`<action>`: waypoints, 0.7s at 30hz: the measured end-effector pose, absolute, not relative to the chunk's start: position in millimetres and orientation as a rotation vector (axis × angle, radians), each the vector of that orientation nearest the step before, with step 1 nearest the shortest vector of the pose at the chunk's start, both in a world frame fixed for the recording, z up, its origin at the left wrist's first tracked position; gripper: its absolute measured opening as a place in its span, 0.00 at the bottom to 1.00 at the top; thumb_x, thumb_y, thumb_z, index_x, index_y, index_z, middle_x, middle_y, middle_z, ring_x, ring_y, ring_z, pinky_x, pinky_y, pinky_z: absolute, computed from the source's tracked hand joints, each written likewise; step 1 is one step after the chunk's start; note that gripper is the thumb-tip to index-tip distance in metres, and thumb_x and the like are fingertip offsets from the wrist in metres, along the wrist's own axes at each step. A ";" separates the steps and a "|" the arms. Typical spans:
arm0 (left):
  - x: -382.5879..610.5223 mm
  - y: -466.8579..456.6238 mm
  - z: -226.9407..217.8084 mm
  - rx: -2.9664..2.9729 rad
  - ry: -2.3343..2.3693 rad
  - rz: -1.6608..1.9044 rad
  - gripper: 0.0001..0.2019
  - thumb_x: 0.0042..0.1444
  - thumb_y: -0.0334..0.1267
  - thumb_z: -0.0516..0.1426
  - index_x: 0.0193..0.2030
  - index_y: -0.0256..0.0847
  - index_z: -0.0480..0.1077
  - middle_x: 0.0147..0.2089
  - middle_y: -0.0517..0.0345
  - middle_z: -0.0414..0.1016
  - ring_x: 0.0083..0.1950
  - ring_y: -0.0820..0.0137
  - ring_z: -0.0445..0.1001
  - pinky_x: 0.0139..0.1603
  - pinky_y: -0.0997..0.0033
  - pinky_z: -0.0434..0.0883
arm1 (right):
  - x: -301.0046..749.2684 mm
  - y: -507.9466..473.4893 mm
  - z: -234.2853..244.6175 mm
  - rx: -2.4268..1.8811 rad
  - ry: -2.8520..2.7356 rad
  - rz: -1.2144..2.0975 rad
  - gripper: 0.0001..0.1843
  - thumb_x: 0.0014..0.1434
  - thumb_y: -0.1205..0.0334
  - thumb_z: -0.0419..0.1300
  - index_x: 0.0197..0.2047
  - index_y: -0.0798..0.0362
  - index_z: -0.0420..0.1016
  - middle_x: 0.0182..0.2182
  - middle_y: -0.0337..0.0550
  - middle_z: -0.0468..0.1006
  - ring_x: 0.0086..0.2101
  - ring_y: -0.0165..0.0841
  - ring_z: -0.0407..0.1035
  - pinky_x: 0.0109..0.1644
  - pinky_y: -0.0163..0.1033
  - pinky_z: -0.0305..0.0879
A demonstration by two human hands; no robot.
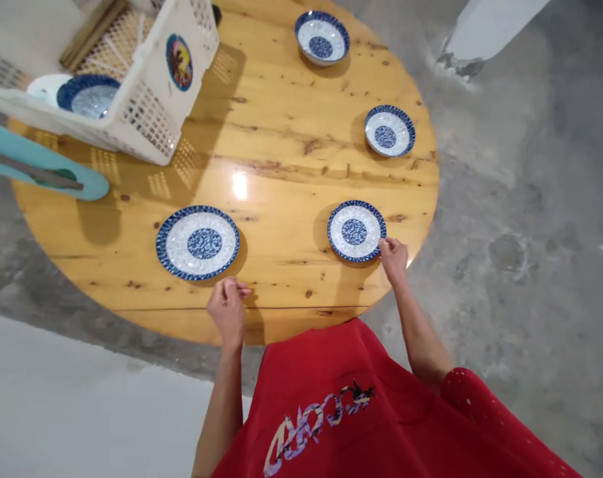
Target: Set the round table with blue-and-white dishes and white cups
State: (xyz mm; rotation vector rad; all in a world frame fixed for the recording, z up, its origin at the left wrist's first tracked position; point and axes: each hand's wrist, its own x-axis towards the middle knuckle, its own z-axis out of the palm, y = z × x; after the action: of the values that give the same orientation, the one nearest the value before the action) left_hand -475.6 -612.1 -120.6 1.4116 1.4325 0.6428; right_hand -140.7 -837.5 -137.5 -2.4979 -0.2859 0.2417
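My right hand [394,257] pinches the right-hand rim of a small blue-and-white plate [354,231] near the table's right edge. The plate has a dark blue patterned rim and a blue speckled centre. My left hand [226,305], with its fingers loosely curled and no object visible in them, hovers at the table's near edge. Just beyond it, apart from the fingers, lies a larger blue-and-white plate [198,243] of the same pattern.
On the round wooden table [281,159] stand a deep bowl [322,38] at the back and a smaller bowl [390,131] at the right. A white plastic basket [147,106] holds more blue-rimmed dishware [89,95]. A light-blue cylindrical object [47,162] stands at left.
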 end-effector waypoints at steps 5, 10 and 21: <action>-386.5 -640.9 -133.4 1.465 1.065 0.238 0.14 0.61 0.48 0.52 0.38 0.40 0.71 0.32 0.56 0.78 0.29 0.70 0.77 0.32 0.73 0.72 | -147.4 -825.2 -140.3 -2.299 -0.157 0.399 0.14 0.57 0.54 0.54 0.33 0.55 0.74 0.23 0.39 0.72 0.28 0.34 0.66 0.31 0.35 0.66; -309.2 -657.8 -146.1 1.478 0.865 0.118 0.15 0.61 0.51 0.51 0.36 0.41 0.69 0.31 0.56 0.78 0.28 0.68 0.77 0.29 0.72 0.71 | -144.8 -827.6 -136.7 -2.151 -0.111 0.479 0.12 0.54 0.53 0.55 0.30 0.52 0.70 0.21 0.36 0.69 0.26 0.32 0.64 0.27 0.33 0.64; -287.4 -669.1 -152.5 1.535 0.916 0.068 0.11 0.58 0.48 0.51 0.29 0.45 0.64 0.22 0.59 0.75 0.26 0.63 0.77 0.28 0.67 0.72 | -148.3 -828.5 -140.8 -2.028 -0.122 0.603 0.11 0.53 0.53 0.56 0.26 0.51 0.66 0.19 0.34 0.67 0.23 0.30 0.64 0.25 0.32 0.65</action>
State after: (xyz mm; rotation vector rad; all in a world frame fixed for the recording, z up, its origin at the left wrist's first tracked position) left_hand -287.4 -669.1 -152.5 1.5345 0.9164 0.0680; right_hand -148.3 -828.5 -140.8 -2.0283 -0.1220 0.6028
